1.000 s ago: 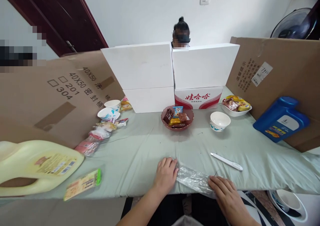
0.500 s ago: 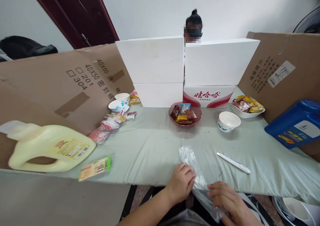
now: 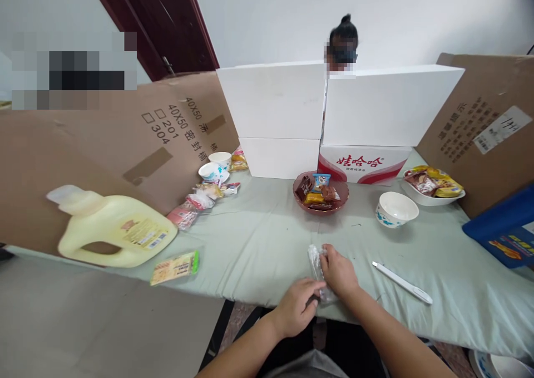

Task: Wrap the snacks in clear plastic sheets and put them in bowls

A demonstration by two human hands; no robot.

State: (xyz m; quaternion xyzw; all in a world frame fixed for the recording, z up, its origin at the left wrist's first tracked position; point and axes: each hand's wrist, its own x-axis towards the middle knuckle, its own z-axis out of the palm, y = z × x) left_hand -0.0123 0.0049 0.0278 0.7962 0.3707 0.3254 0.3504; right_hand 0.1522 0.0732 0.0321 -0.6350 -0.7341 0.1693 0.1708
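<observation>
A crumpled strip of clear plastic film (image 3: 314, 260) lies at the table's front edge, pressed narrow under my hands. My right hand (image 3: 339, 271) is closed over its right side, fingers curled around it. My left hand (image 3: 297, 307) is bent at the near end, with its fingertips on the plastic close to my right wrist. Much of the film is covered by the hands. To the right rests a white utility knife (image 3: 403, 283). Beyond the hands stands a pink glass bowl (image 3: 321, 209) with wrapped snacks in it.
A white paper bowl (image 3: 396, 210) and a white dish (image 3: 436, 199) of snack packs stand right. At left are a yellow jug (image 3: 119, 227), a flat snack pack (image 3: 174, 268) and several wrapped snacks. White boxes (image 3: 279, 105) wall the back, with a person behind them.
My right hand has moved from the film's near end, up and left, onto its upper part. The film has been gathered in shorter on the table. The view has turned slightly left.
</observation>
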